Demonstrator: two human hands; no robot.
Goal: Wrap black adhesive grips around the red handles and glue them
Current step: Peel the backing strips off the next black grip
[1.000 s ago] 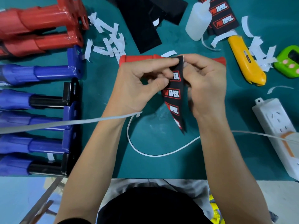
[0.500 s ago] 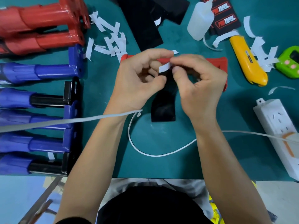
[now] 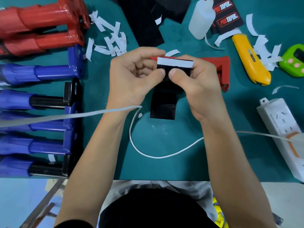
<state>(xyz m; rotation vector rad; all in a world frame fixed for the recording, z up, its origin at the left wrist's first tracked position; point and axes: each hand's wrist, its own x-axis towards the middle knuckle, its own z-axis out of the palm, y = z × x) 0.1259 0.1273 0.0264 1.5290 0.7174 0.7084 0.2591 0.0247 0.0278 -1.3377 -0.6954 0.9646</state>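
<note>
Teal mat (image 3: 164, 137); glossy black strip (image 3: 163, 104), white-edged.

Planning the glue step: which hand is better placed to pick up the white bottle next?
Right, probably. The white bottle sits up and to the right of the hands, nearer the right hand than the left hand. Both pinch the black grip, so the right must let go first.

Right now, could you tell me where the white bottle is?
Head view: the bottle sits at the far edge, right of centre, between the black sheets and the printed grips.
</note>
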